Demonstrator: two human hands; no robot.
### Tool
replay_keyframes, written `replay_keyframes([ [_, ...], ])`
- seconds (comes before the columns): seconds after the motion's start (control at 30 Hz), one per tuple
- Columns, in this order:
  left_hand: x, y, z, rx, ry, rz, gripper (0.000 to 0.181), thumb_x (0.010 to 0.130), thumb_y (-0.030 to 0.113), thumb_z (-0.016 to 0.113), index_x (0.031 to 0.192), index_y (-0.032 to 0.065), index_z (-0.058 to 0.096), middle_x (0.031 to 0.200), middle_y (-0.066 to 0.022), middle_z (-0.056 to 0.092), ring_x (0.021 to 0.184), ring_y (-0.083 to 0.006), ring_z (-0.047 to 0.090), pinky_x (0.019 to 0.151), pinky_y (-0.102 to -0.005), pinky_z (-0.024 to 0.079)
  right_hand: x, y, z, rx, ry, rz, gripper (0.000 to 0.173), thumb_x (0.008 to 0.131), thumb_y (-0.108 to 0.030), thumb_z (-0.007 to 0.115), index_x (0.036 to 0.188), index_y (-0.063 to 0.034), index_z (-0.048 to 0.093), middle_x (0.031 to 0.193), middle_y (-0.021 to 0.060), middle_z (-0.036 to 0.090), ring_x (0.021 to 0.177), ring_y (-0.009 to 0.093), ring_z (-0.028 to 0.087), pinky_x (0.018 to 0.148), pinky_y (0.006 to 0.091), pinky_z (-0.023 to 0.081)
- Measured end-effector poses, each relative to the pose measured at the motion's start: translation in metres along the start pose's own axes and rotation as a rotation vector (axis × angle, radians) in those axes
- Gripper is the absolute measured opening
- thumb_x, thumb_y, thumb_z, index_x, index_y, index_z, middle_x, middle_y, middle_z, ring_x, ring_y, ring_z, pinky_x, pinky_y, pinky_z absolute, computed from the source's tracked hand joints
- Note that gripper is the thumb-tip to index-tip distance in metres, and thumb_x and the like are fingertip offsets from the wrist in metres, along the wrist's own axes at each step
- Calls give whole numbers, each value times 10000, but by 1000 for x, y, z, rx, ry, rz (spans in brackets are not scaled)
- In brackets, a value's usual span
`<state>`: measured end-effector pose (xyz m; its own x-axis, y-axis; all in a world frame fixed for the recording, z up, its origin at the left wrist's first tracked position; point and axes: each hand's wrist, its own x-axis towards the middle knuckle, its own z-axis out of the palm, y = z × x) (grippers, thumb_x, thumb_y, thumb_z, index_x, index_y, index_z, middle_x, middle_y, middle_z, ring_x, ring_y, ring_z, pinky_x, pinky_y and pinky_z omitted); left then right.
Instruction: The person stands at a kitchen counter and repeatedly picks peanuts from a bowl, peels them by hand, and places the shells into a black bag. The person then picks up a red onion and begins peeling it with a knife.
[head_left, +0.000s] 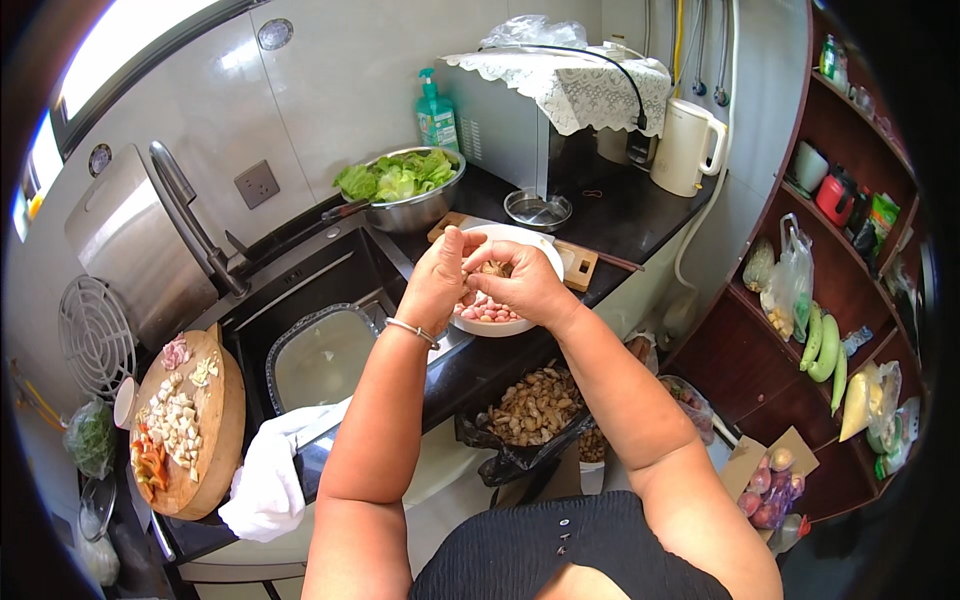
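Observation:
My left hand and my right hand meet above a white bowl. Their fingertips pinch a peanut, mostly hidden by the fingers. Pink shelled peanut kernels lie in the bowl under the hands. Brown peanut pods show between my right thumb and forefinger; whether they rest in the hand or the bowl is unclear. The bowl stands partly over a wooden board on the black counter. Below the counter edge, a black plastic bag holds many peanut shells.
Left of the hands is a sink with a basin of cloudy water. A round chopping board carries diced food. Lettuce fills a steel bowl. A small metal dish, chopsticks and an electric kettle stand right.

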<state>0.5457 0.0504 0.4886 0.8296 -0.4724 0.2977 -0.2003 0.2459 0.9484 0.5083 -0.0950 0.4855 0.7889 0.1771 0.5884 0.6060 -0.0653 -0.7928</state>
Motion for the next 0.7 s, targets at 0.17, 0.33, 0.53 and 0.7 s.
replay_keyframes([
  [0.17,-2,9,1,-116,-72,-17,619,908,558,382,1069,-14,556,816,-29,589,615,-64,509,505,-194,420,2,2,-6,183,88,96,76,818,-45,628,887,-14,620,864,28,616,683,38,552,612,184,472],
  [0.33,-1,10,-1,-88,20,-133,268,938,284,516,939,24,578,707,16,545,537,-48,450,463,-182,368,0,-1,-14,475,169,204,69,848,-48,596,912,-33,575,794,0,572,622,25,508,569,166,446],
  [0.53,-5,16,1,-122,-86,-120,136,921,164,539,899,37,581,697,39,527,573,-28,447,502,-163,362,1,-9,-11,454,158,234,74,857,-60,586,923,-26,585,695,-12,542,543,25,474,479,139,390],
  [0.7,-7,20,3,-131,-92,-129,130,921,162,541,900,41,582,692,42,515,567,-24,433,491,-162,344,1,-10,-19,554,39,299,110,850,-51,585,952,-14,607,785,-4,579,574,13,482,493,141,402],
])
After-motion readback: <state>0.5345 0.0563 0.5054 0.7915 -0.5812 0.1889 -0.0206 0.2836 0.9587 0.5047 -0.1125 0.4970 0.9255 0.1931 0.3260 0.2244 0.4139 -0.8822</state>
